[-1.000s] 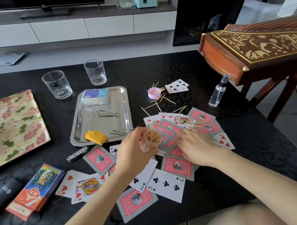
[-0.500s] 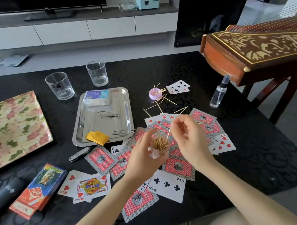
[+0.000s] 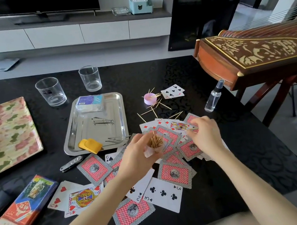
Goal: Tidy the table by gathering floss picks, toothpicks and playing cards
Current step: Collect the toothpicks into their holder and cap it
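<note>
Over the black patterned table [image 3: 244, 156], one small clear jar [image 3: 157, 149] packed with thin wooden toothpicks [image 3: 154, 142] is gripped upright by the left hand [image 3: 138, 159]. The right hand [image 3: 206, 136] is curled, fingertips down, at one loose toothpick [image 3: 193, 128] on the cards, and whether it is pinched cannot be told. Roughly a dozen more pointed sticks [image 3: 165, 106] are scattered by one round pink cap [image 3: 149, 101], flat glossy playing cards [image 3: 163, 195], mostly red-backed, are spread beneath both hands, and two smooth glasses [image 3: 51, 92] are stood behind one rectangular steel tray [image 3: 97, 132].
</note>
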### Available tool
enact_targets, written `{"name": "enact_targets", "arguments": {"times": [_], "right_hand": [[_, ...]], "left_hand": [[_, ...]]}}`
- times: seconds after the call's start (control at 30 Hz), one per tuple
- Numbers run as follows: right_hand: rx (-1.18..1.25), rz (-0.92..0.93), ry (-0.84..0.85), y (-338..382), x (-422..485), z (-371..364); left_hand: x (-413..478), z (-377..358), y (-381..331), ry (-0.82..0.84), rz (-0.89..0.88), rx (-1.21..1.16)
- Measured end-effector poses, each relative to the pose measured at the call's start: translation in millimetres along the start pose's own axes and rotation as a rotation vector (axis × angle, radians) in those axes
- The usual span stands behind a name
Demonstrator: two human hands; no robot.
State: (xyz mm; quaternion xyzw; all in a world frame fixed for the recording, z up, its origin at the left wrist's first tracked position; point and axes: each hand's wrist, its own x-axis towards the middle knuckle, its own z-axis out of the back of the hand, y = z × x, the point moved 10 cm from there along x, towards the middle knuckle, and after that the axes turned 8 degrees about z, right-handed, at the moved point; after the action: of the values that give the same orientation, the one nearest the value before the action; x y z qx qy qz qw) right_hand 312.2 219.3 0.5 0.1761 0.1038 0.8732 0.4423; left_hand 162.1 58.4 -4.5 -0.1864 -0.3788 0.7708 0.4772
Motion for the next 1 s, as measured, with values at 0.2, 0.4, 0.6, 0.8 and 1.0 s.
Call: {"name": "enact_targets", "arguments": {"times": [0.2,0.4,0.6,0.8,1.0], "right_hand": [[-0.233,0.114,0.190,-19,26,-19],[-0.308,0.202,0.304,-12,36,-32],[-0.071,0.260,0.223,34,26,-6],[-0.145,0.509,0.324,102,-8,21],[-0.220,0.669,0.304,146,-13,6]], "left_hand": [[8,-2,4,0.034,0.058,-0.008],[16,-4,11,0.041,0.152,-0.093],[23,-5,20,0.021,0.224,-0.120],[21,2,11,-0.041,0.154,-0.009],[17,4,-13,-0.060,0.036,0.067]]}}
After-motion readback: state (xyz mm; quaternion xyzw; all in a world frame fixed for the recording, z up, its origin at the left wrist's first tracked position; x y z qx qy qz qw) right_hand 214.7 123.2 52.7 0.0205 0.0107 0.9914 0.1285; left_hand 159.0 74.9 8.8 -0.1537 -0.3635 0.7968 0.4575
